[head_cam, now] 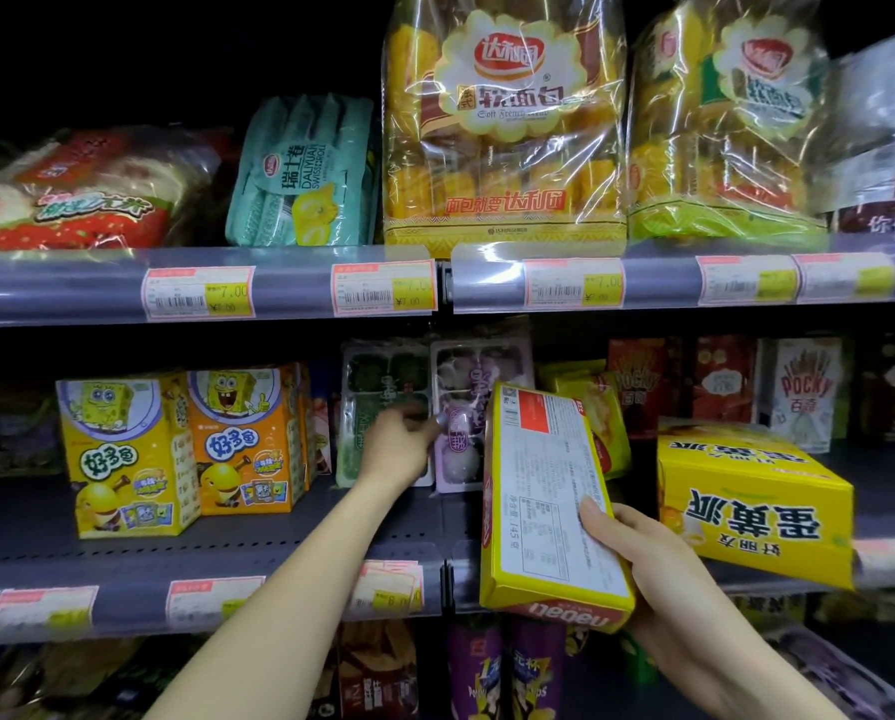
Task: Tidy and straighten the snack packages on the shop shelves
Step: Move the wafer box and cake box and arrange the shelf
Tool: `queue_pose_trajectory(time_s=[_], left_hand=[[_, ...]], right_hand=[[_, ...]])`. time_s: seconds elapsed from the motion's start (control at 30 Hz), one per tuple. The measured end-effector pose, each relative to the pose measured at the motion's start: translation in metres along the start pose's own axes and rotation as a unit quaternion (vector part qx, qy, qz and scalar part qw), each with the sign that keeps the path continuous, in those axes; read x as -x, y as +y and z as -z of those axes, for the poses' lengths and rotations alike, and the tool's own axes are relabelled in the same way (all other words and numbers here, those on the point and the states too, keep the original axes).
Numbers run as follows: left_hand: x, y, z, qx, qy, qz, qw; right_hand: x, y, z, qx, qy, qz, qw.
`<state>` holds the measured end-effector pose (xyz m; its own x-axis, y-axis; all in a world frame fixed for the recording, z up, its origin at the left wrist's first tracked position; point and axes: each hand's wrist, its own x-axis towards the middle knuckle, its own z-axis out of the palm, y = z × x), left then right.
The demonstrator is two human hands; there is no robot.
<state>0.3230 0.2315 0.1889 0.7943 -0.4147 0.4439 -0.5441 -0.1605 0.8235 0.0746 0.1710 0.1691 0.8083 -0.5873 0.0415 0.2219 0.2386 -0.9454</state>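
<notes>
My right hand (643, 558) grips a flat yellow box (544, 501) by its lower right edge, holding it upright in front of the middle shelf with its printed back facing me. My left hand (398, 449) reaches into the middle shelf, fingers curled on the clear tray packs of mochi: a green one (378, 387) and a purple one (474, 376), both standing at the back. A large yellow egg-yolk pie box (752, 501) lies upside down at the right of the same shelf.
Two SpongeBob snack boxes (185, 444) stand left on the middle shelf (279, 532). Pocky boxes (804, 392) line the back right. Bread bags (502, 122) and a teal Swiss roll pack (300, 174) fill the upper shelf. Chip cans (502, 672) sit below.
</notes>
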Motion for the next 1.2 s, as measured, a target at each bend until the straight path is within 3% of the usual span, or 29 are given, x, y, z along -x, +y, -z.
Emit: queue_pose_trajectory(time_s=[0.1, 0.17, 0.23, 0.33, 0.4, 0.6, 0.8, 0.93, 1.2], left_hand=[[0.024, 0.016, 0.010, 0.027, 0.025, -0.038, 0.999], [0.048, 0.028, 0.016, 0.065, -0.001, -0.053, 0.997], [0.074, 0.042, 0.020, 0.125, -0.087, -0.015, 0.988], [0.106, 0.060, 0.023, 0.174, -0.262, 0.065, 0.947], [0.118, 0.065, 0.021, 0.182, -0.314, 0.084, 0.928], [0.132, 0.070, 0.021, 0.244, -0.303, 0.114, 0.914], [0.134, 0.067, 0.004, 0.378, -0.243, 0.157, 0.879], [0.131, 0.079, -0.014, 0.440, -0.260, 0.151, 0.846], [0.115, 0.072, -0.026, 0.473, -0.197, 0.162, 0.844]], right_hand=[[0.008, 0.003, 0.002, 0.006, -0.001, 0.002, 1.000], [0.015, 0.006, 0.004, 0.008, -0.003, 0.005, 1.000], [0.020, 0.009, 0.005, 0.004, -0.007, 0.009, 1.000], [0.026, 0.014, 0.004, -0.001, -0.014, 0.017, 1.000], [0.029, 0.015, 0.003, -0.002, -0.016, 0.024, 1.000], [0.031, 0.006, 0.018, -0.007, -0.061, 0.008, 0.998], [0.029, -0.007, 0.036, -0.159, -0.159, -0.095, 0.970], [0.021, -0.012, 0.038, -0.211, -0.189, -0.095, 0.954], [0.010, -0.001, 0.041, -0.145, -0.228, -0.113, 0.956]])
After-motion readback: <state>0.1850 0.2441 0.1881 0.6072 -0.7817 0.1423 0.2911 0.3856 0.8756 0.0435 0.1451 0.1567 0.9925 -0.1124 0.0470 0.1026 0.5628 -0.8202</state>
